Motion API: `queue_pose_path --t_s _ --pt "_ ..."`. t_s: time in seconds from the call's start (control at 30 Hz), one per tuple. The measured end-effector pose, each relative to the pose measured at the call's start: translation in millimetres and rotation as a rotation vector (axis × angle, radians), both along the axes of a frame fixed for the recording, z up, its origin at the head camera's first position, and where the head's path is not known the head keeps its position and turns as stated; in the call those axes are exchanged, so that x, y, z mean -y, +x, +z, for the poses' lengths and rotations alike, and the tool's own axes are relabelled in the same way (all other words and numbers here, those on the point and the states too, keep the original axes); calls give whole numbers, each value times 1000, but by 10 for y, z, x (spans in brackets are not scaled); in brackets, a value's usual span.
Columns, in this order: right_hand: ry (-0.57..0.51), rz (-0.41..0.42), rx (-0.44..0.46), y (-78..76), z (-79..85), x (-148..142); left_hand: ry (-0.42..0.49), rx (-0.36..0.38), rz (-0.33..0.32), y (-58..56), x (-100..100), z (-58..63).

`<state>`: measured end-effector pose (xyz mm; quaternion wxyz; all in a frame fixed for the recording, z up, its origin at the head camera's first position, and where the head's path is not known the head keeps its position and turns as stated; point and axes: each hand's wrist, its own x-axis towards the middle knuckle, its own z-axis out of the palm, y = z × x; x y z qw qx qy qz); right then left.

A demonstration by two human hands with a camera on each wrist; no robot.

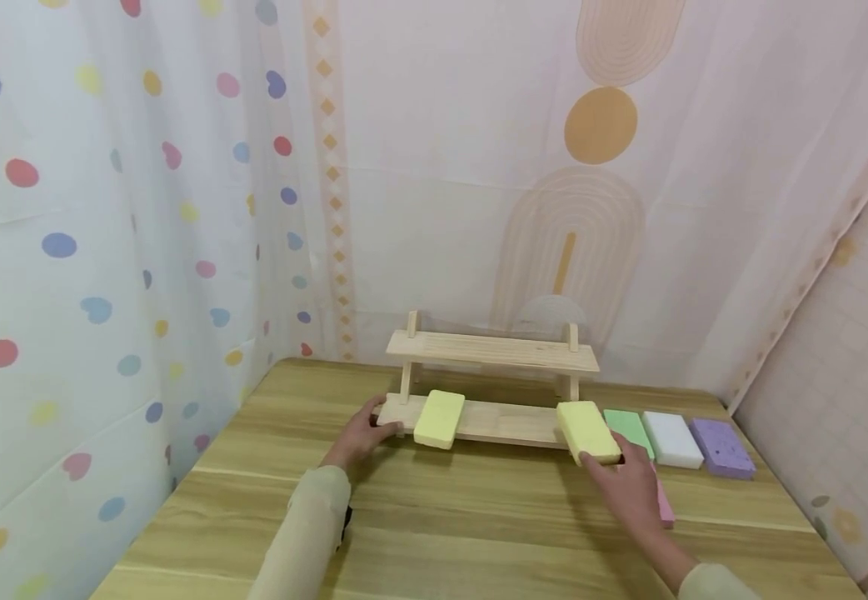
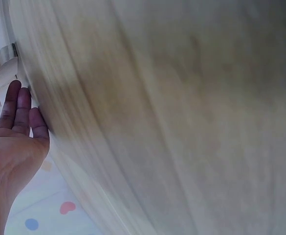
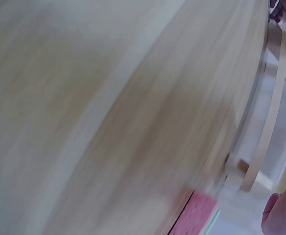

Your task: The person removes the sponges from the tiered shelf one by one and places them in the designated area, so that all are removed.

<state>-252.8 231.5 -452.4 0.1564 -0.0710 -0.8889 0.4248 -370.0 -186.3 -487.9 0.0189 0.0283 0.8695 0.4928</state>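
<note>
Both hands are out on the table [image 1: 479,517], well apart. My left hand [image 1: 362,435] rests with straight fingers against the left end of the wooden rack's [image 1: 494,392] lower shelf; the left wrist view shows those fingers [image 2: 16,105] extended and together, gripping nothing. My right hand [image 1: 629,483] is at the near end of the darker yellow sponge [image 1: 587,431], fingertips touching its near edge, but I cannot tell whether it grips the sponge or only touches it, since the right wrist view is blurred and shows only a sliver of the hand.

That sponge sits on the right end of the lower shelf, its near end overhanging toward me. A paler yellow sponge [image 1: 440,418] lies on the left part of the same shelf, just right of my left hand. Right of the rack, on the table, a green sponge [image 1: 627,427], a white sponge [image 1: 672,439] and a purple sponge [image 1: 721,447] lie side by side. A pink sponge [image 1: 664,502] is mostly hidden under my right hand.
</note>
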Motion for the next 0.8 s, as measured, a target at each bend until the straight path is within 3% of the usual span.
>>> queue_pose_path --t_s 0.3,0.53,0.8 --pt "-2 -46 23 108 16 -355 -12 -18 -15 10 -11 27" --pt "10 -116 -21 174 -50 -651 9 -4 -3 -19 -12 -4" --pt "10 -156 15 257 -118 -915 -1 -10 5 -32 -18 -12"
